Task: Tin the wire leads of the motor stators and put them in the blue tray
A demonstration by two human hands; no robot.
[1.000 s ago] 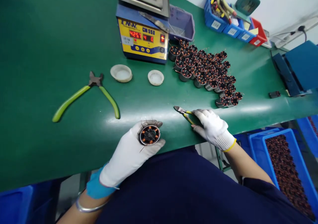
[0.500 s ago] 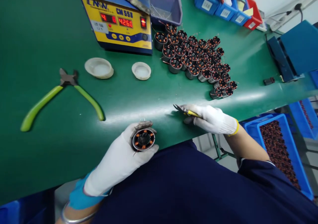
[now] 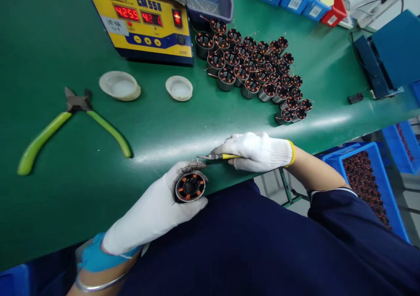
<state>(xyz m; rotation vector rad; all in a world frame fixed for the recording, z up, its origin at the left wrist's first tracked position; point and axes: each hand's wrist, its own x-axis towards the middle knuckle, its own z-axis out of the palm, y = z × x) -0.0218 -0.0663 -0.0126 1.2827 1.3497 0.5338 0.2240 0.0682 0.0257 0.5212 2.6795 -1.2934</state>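
- From the head view, the left hand (image 3: 167, 195), in a white cotton glove, is curled around a short silver metal cylinder with a black inside and copper windings (image 3: 190, 187), its open end facing up.
- That cylinder is just inside the near edge of the green, smooth surface (image 3: 157, 132); I can't tell whether it rests there or is lifted.
- The right hand (image 3: 252, 153), in a white knitted glove with a yellow hem, is closed around small yellow-handled metal cutters (image 3: 216, 157).
- Their tip points at the thin pale wire ends (image 3: 197, 159) standing beside the left fingertips; touching or just apart, I can't make out, nor whether the blades are parted.
- To me, the step in hand looks like work with the cutters on those wire ends.
- The next move seems to call for a steady left grip, blades squarely on the wires, and glove tips clear of them.
- Farther in, toward the far edge, upright cylinders of the same kind (image 3: 251, 64) stand in a close cluster.
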